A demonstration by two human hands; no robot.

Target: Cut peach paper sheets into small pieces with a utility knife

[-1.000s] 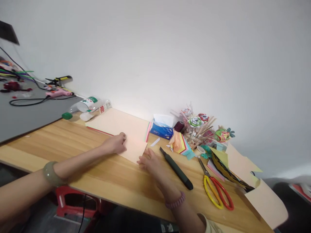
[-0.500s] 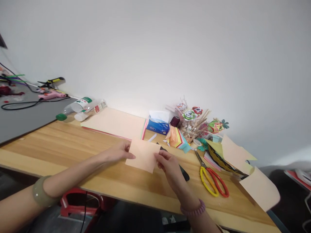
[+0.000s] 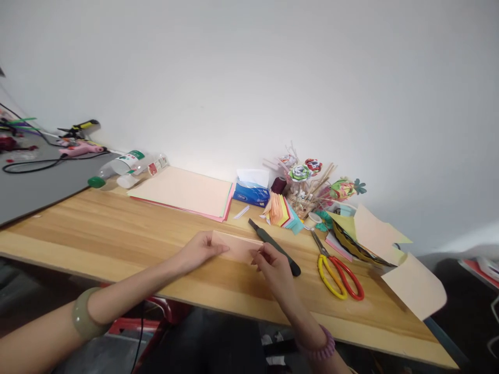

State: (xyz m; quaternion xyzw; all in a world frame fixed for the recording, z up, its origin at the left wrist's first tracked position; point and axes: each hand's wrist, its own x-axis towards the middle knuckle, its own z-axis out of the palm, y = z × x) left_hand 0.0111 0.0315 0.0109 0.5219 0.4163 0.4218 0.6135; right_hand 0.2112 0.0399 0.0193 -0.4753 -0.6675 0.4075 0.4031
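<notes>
A small peach sheet of paper (image 3: 238, 247) is held between my two hands above the wooden table, bent over into a narrow strip shape. My left hand (image 3: 205, 248) pinches its left end, thumb in front. At the right end my right hand (image 3: 271, 259) grips the paper with thumb and fingertips. Just behind and right of that hand lies a dark craft knife (image 3: 276, 246), partly covered by the fingers. Scissors (image 3: 336, 270) with one yellow and one red handle rest farther right.
A stack of large coloured sheets (image 3: 187, 191) lies at the back, left of a blue tissue pack (image 3: 251, 195). Folded paper strips (image 3: 281, 212) and paper flowers (image 3: 306, 171) stand right of it. Plastic bottles (image 3: 128, 163) and a pink glue gun (image 3: 82, 149) are at left.
The peach sheet, flat and facing me before, is now folded over to about half its height. My right hand has turned over slightly, and the craft knife shows more.
</notes>
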